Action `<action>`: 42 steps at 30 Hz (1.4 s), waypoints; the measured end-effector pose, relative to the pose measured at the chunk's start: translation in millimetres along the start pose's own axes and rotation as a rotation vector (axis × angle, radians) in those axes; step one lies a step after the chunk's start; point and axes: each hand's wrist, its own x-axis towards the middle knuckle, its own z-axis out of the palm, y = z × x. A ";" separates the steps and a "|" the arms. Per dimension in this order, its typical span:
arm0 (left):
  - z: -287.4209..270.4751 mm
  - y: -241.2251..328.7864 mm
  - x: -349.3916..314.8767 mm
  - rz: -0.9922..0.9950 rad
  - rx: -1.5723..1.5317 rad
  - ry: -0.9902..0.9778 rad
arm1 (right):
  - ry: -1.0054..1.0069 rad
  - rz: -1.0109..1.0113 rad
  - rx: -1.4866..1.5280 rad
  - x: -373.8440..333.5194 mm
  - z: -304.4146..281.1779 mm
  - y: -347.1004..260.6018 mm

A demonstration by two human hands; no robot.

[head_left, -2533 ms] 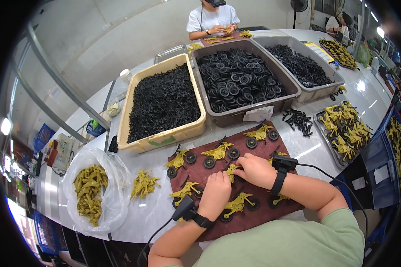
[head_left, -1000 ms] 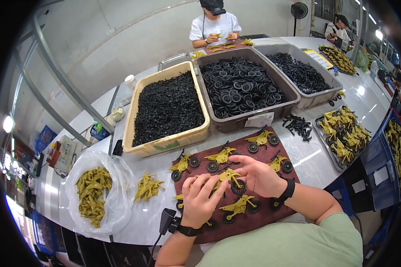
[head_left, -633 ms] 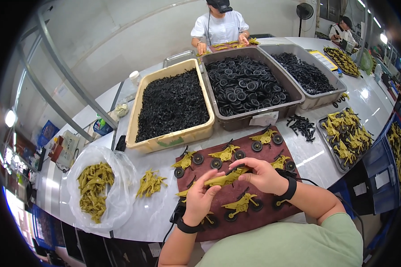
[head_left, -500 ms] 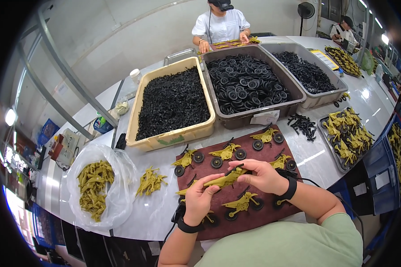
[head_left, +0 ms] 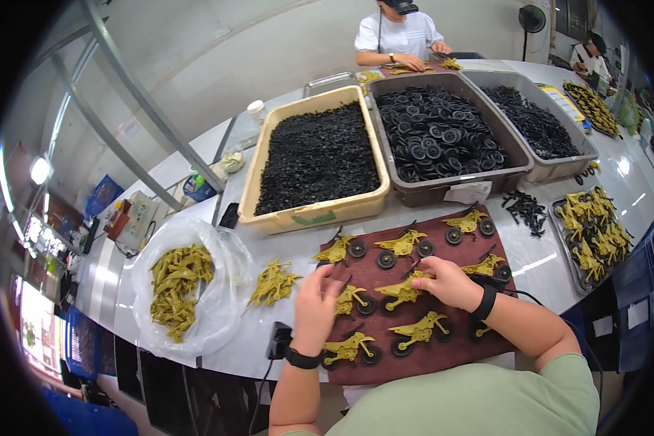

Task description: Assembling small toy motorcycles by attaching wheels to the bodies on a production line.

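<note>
Motorbikes on the mat show wheels; bagged bodies show none. Right hand pinches a middle motorbike; left hand, empty, overhangs the left edge.

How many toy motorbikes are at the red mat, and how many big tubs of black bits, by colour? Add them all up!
Yellow toy motorbikes: 9 (some partly hidden)
Cream tub: 1
Brown tub: 1
Grey tub: 1
Total: 12
</note>
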 end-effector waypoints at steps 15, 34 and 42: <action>-57.1 -90.9 14.0 -0.196 0.980 0.155 | -0.020 -0.099 -0.214 -26.8 -56.9 -66.0; 184.2 126.9 7.6 0.553 0.329 -0.447 | 0.175 -0.068 -0.258 -54.0 -129.6 45.3; 201.4 123.4 8.3 0.540 0.444 -0.392 | 0.299 -0.141 -0.294 -48.8 -122.0 69.7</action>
